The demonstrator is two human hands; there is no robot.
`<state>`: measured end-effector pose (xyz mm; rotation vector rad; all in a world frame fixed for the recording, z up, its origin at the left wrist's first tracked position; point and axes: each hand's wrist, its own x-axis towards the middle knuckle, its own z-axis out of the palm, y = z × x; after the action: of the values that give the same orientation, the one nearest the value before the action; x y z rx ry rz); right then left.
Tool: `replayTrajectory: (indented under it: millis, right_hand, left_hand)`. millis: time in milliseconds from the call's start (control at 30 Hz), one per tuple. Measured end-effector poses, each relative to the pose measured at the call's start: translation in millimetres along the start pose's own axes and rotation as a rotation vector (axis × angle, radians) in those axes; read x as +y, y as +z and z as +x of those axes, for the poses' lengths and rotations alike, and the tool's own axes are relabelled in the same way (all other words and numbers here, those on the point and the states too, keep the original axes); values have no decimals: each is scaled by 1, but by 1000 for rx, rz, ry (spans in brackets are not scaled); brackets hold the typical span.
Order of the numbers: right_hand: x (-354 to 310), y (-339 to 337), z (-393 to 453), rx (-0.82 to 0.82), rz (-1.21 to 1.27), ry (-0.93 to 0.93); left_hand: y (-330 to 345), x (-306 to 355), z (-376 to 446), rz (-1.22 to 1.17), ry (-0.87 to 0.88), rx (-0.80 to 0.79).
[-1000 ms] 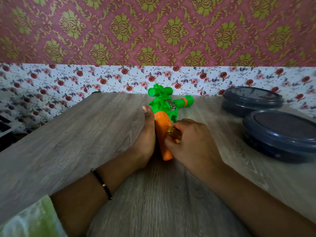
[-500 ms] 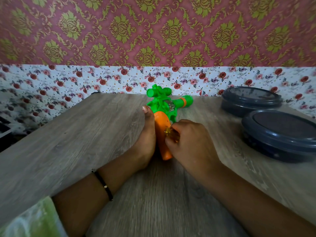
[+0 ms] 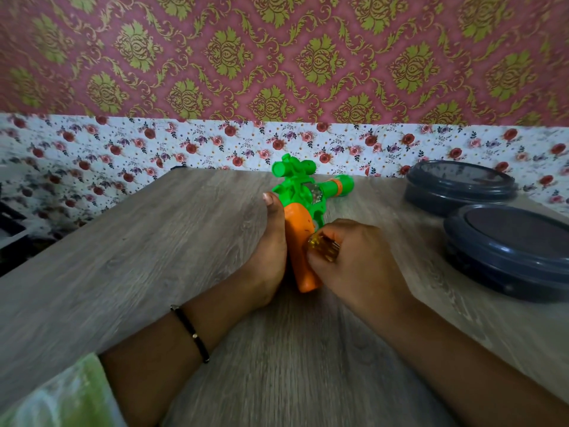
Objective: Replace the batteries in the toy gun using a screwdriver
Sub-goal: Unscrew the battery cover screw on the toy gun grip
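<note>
Head view looks down on a grey wood-grain table [image 3: 154, 257] where the toy gun [image 3: 303, 204] lies near the middle, toward the far edge. Its body is bright green plastic with a scope-like tube on top and a short green barrel ringed by an orange band pointing right; a small shiny, speckled disc sits in the body's side. The handle is orange, rounded and tapering, and points back toward the person.

The left hand [image 3: 268, 257] lies along the left side of the orange handle, thumb straight and stretched forward against it; its other fingers are hidden behind the hand, so whether they curl round the toy cannot be told. A thin black bracelet [image 3: 191, 332] circles that wrist. The right hand [image 3: 354, 260] is curled tightly round the screwdriver [image 3: 321, 246], of which only a translucent amber handle shows, pressed against the right side of the orange grip; the tip is hidden.

Two dark lidded containers [image 3: 505, 251] stand at the right, well apart from the toy.
</note>
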<state>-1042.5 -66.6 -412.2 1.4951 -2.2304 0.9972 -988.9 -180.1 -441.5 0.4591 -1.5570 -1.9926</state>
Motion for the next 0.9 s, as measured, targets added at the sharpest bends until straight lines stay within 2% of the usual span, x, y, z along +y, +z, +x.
replayTrajectory:
  millis: [200, 700, 900]
  right_hand:
    - [-5, 2, -2, 28, -52, -37]
    - [-15, 3, -7, 28, -165, -111]
    - [-12, 6, -8, 23, -342, -215]
  left_hand:
    - [1, 1, -1, -24, 9, -49]
    - [8, 4, -6, -52, -37, -38]
    - [3, 7, -6, -25, -86, -32]
